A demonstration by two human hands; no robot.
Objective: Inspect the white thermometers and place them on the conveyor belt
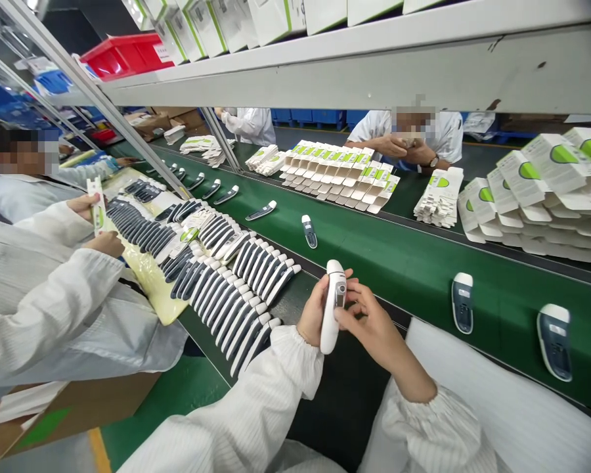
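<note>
Upright in my left hand [315, 314] is a white and grey handheld device [331, 315], its small screen and round button showing. The fingers of my right hand [369, 318] are bent and touch the device's right side near the screen. To the left of my hands, many similar devices [226, 295] lie packed in rows on the dark bench. Beyond my hands, single devices [309, 231] lie spaced out along the green belt [389, 256], two of them [463, 302] to the right with their backs up.
A white foam sheet [497, 394] lies at my right. Folded cartons [329, 171] and stacked boxes [536, 184] line the belt's far side. A shelf edge [325, 75] crosses overhead. A person [54, 282] stands at left; another [404, 135] sits opposite. A cardboard box [79, 407] is lower left.
</note>
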